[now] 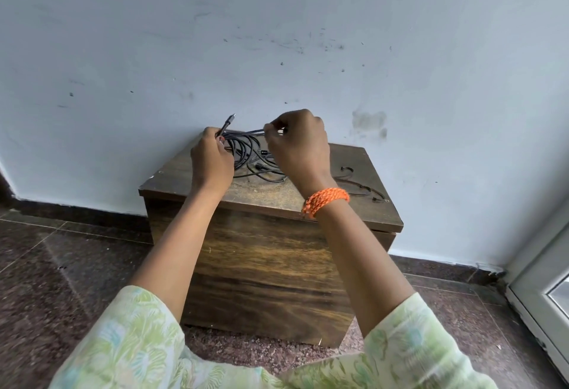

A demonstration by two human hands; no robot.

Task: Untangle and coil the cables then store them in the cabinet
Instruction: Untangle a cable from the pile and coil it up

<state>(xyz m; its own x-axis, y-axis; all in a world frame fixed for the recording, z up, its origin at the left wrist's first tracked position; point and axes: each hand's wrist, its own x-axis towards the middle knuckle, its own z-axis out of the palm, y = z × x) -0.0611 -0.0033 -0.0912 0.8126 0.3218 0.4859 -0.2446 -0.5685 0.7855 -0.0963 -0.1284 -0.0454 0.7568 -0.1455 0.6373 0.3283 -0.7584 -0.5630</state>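
Against the blue wall, on the wooden cabinet (363,154), I am untangling the cables (249,154), my left hand (212,161) gripping a plug end and my right hand (300,145) pinching a strand taut, hands apart; next I judge that strand needs drawing free.

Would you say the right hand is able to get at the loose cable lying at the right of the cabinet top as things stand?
Probably yes, once freed: the right hand now pinches a strand of the tangled cables, but the loose cable lies uncovered just beside its wrist on the cabinet top.
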